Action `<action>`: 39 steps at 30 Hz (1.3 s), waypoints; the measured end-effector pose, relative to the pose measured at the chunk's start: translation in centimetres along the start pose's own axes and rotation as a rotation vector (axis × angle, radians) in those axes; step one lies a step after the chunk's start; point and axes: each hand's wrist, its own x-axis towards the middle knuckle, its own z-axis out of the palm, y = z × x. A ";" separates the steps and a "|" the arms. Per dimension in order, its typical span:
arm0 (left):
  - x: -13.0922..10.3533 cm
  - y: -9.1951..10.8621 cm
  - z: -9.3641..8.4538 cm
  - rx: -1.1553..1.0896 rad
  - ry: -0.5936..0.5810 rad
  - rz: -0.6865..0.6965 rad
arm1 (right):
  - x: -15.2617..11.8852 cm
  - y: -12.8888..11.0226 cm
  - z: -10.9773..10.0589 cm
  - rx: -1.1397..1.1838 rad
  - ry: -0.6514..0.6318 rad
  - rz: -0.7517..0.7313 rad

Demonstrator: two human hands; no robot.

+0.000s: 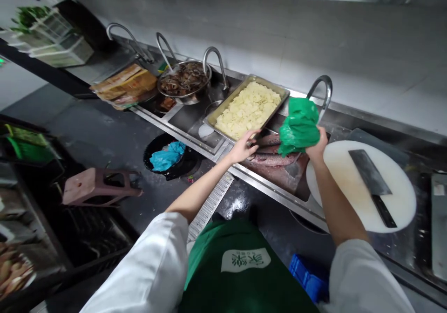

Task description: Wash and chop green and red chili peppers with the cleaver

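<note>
My right hand (pixel 317 144) grips a crumpled green plastic bag (pixel 299 124), lifted over the right-hand sink basin below the tap. Fingers apart, my left hand (pixel 245 146) reaches over the basin's front left side, holding nothing. Whole fish (pixel 272 159) lie in that basin beneath both hands, partly covered by the bag. Just behind my left hand, a rectangular metal tray (pixel 284 92) of pale sliced pieces (pixel 249 108) rests across the sinks. To the right, a cleaver (pixel 370 173) with a black handle lies on a round white cutting board (pixel 331 168).
Several curved taps (pixel 215 54) rise along the wall. Leftward stand a bowl of brown food (pixel 183 80) and a brown package (pixel 127 85). On the floor are a black bin (pixel 150 157) with a blue bag, a stool (pixel 101 187) and a blue container (pixel 307 275).
</note>
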 end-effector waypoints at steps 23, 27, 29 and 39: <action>-56.4 -18.3 -31.9 -0.130 0.983 -1.077 | -34.9 -6.5 15.7 -0.953 -0.124 0.094; -55.6 -23.5 -39.1 -0.085 0.907 -1.008 | -35.5 -7.4 28.5 -0.994 -0.499 -0.054; -56.7 -26.0 -42.8 -0.058 0.862 -1.023 | -35.7 -9.1 37.4 -1.031 -0.620 -0.118; -67.6 -31.7 -65.0 -0.023 0.995 -1.368 | -33.4 -18.8 84.2 -1.240 -1.075 0.019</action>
